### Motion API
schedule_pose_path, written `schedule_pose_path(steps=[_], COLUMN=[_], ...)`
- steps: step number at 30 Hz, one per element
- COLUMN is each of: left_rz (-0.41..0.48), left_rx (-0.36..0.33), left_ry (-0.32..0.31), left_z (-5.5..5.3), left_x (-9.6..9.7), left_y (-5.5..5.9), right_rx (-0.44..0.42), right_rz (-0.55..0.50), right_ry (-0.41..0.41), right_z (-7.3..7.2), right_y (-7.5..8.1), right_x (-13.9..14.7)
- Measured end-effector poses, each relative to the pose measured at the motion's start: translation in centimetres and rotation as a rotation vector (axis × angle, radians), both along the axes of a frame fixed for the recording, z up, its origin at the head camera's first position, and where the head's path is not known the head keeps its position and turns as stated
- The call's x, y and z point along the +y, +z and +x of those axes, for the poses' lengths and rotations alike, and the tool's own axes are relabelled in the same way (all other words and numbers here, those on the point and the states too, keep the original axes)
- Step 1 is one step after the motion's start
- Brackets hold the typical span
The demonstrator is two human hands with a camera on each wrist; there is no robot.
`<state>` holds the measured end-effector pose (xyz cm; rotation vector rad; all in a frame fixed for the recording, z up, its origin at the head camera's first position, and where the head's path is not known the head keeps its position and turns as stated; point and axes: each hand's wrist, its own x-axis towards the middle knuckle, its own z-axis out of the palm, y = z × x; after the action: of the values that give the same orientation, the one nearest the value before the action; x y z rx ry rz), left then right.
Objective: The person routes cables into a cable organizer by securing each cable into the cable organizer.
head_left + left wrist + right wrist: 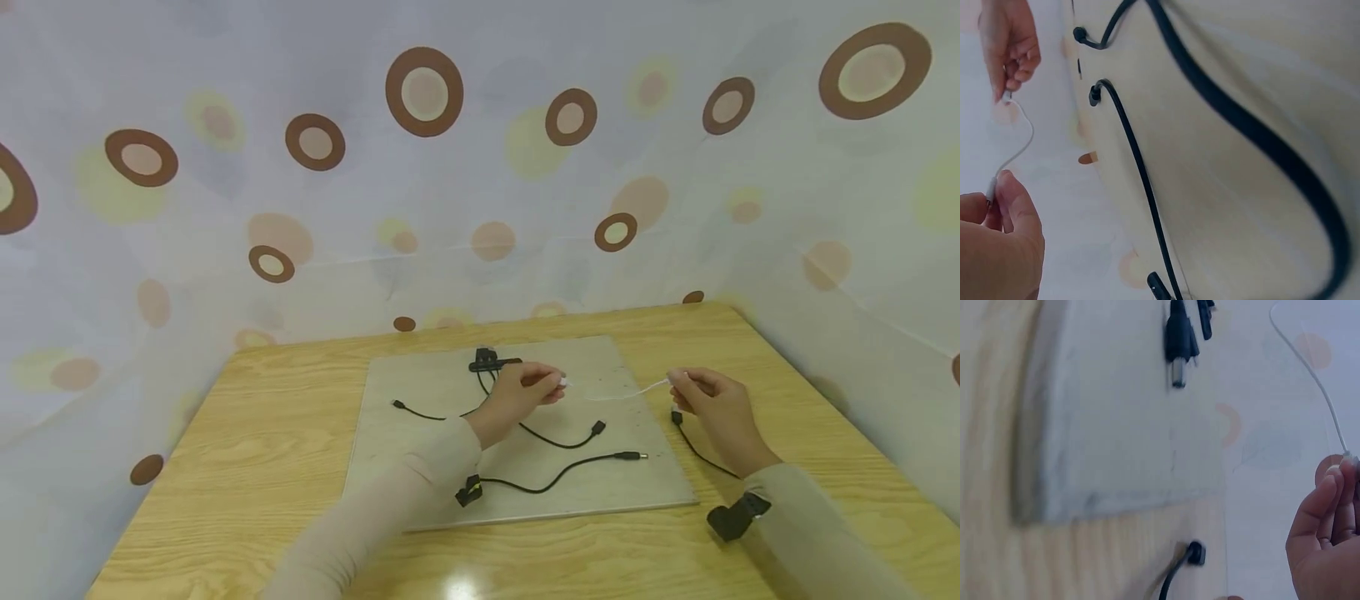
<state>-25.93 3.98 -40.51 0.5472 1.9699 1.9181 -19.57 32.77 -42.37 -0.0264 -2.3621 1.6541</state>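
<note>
A thin white cable [633, 393] spans the gap between both hands above a pale board [420, 500], sagging a little in the middle. My left hand [517, 396] pinches the small white plug [563, 382] at one end between thumb and fingertips. At the other end, my right hand [716, 412] pinches the cable; its plug is mostly hidden by the fingers. The left wrist view shows the white cable [1032, 134] curving from hand to hand. In the right wrist view it rises from my right fingertips [1329, 481].
On the board lie black cables, among them one with a barrel plug [630, 456] and one with a black connector [597, 427]. A black holder [495, 364] sits at its back edge. Another black cable [693, 448] lies on the wooden table [247, 467], right of the board.
</note>
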Motion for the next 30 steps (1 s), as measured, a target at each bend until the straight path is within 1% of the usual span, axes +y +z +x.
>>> schedule_pose_path(steps=[4,6,11,14,17,19,21,24,27,30], left_rz=[-0.058,-0.083,-0.119,-0.139,-0.158,-0.159,-0.160,-0.164,-0.196,-0.245], left_rx=[0.067,0.085,0.078,0.072,0.082,0.084,0.095,0.093,0.104,0.123], left_ry=[-0.029,-0.038,-0.034,-0.018,-0.010,-0.007,-0.005,0.010,0.031,0.051], left_z=[0.4,0.6,1.1,1.4,1.4,1.2,1.1,0.9,0.8,0.8], left_x=[-1.5,-2.1,-3.7,-4.6,-5.5,-6.2,-6.8,-7.7,-8.5,-9.3], left_y=[-0.1,-0.2,-0.1,0.0,-0.1,-0.4,-0.6,-0.9,-1.1,-1.0], right_rx=[-0.038,-0.065,-0.177,-0.237,-0.254,-0.253,-0.254,-0.256,-0.249,-0.223], right_rz=[-0.075,-0.175,-0.425,-0.497,-0.554,-0.565,-0.547,-0.504,-0.461,-0.422], right_ry=[0.054,0.094,0.203,0.247,0.258,0.260,0.257,0.265,0.271,0.275], right_z=[-0.9,-1.3,-2.5,-3.3,-4.2,-4.8,-5.4,-6.1,-7.1,-8.0], right_y=[0.7,1.0,1.7,1.7,1.7,1.8,1.9,2.1,1.8,1.3], right_x=[-1.6,-2.4,-4.3,-5.3,-6.5,-7.4,-8.2,-9.4,-10.4,-11.4])
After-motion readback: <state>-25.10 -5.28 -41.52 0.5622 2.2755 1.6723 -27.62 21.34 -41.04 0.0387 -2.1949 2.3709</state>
